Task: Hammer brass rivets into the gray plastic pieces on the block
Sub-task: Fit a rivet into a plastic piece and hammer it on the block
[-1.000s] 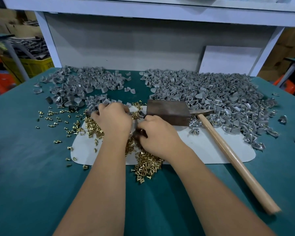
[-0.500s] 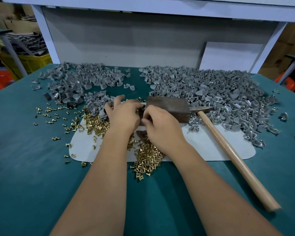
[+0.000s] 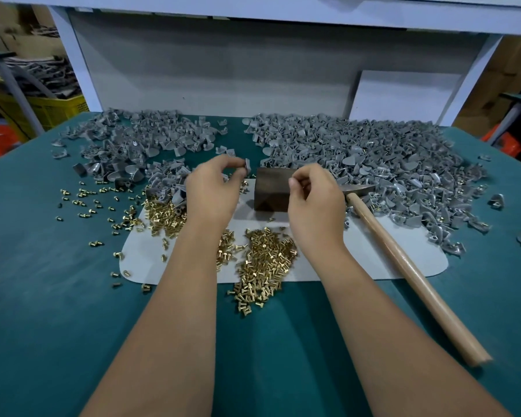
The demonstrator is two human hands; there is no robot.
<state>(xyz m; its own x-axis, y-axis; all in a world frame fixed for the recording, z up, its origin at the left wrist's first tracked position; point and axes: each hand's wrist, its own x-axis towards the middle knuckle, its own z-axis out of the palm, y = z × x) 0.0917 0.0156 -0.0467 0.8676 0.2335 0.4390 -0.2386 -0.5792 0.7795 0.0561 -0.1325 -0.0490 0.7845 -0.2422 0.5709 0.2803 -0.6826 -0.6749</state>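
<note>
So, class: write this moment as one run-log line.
left hand: pinches gray piece | right hand: fingers pinched, contents unclear | block: bare on top | hammer: lying on table, untouched

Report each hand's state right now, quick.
Left hand: pinching a gray plastic piece between thumb and fingertips.
Right hand: fingers curled in a pinch; what it holds cannot be told.

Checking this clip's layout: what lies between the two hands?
In the head view, the dark block sits between the left hand and right hand, on the white mat. Nearer the wrists lies a pile of rivets.
</note>
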